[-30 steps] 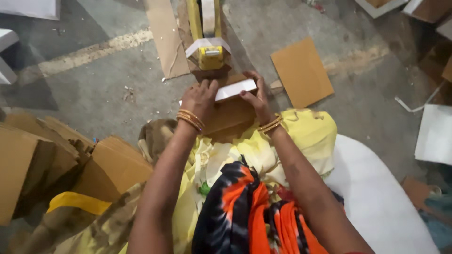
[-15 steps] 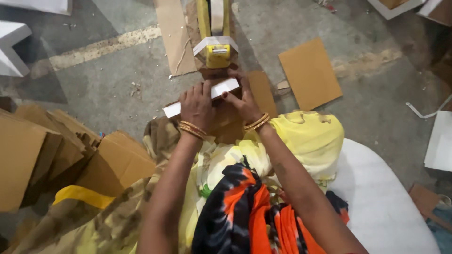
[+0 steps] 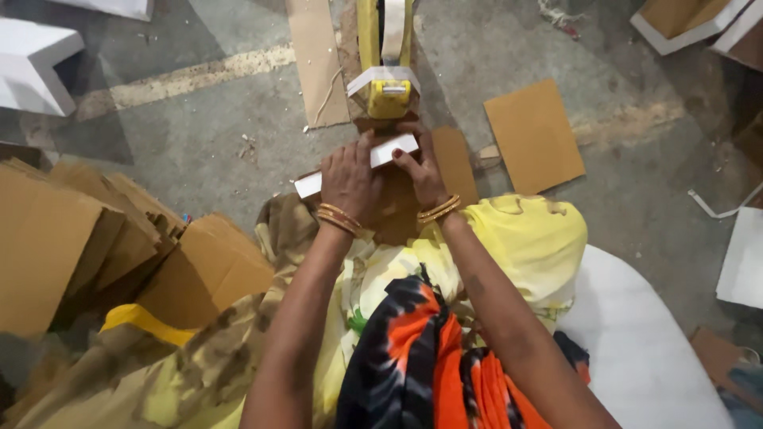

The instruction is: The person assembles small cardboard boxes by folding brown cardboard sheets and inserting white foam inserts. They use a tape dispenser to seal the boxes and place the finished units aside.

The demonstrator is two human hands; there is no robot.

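A white-edged cardboard piece (image 3: 362,163) is held just above the centre of the frame, directly below a yellow tool (image 3: 387,87) that stands at the top centre. The left hand (image 3: 348,181) is laid flat over the piece's left half, fingers curled down onto its upper face, while the right hand (image 3: 421,171) is pinched on its right end, thumb and fingertips closed on the white edge. The piece is judged light and fairly stiff, a thin board likely to crease if bent hard and to slide little against dry skin. Hold is best taken along its long edges, near both ends, so that it stays flat. A stack of brown cardboard sheets (image 3: 95,246) is seen at the left, and a loose brown card (image 3: 534,135) lies on the grey floor (image 3: 199,151) at the upper right.
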